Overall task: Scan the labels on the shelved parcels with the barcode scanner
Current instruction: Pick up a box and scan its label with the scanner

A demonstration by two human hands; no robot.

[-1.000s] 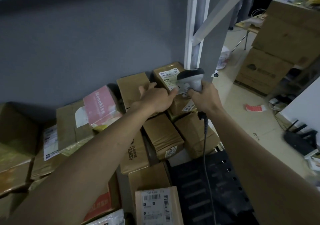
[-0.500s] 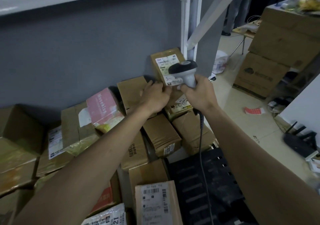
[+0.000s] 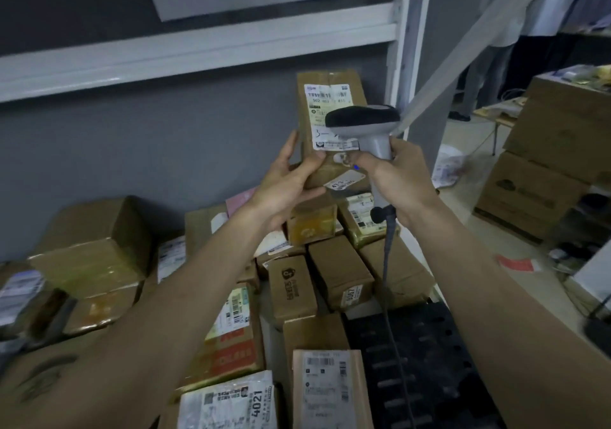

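Note:
My left hand point(image 3: 291, 180) grips the lower end of a tall brown cardboard parcel point(image 3: 330, 88) and holds it upright above the pile. A white shipping label point(image 3: 325, 106) faces me on its front. My right hand point(image 3: 401, 177) grips the handle of a grey barcode scanner point(image 3: 363, 121). The scanner's dark head sits right in front of the label's lower half and hides part of it. A dark cable point(image 3: 388, 263) hangs down from the scanner's handle.
Several brown parcels point(image 3: 340, 271) with labels lie piled on the shelf below. A white shelf beam point(image 3: 198, 52) and upright post point(image 3: 401, 48) frame the bay. A black perforated crate point(image 3: 420, 362) lies lower right. Large cartons point(image 3: 535, 184) stand on the floor at right.
My left hand has lifted the labelled parcel from the pile and stood it upright. My right hand has risen with the scanner to the label. The view has tilted up.

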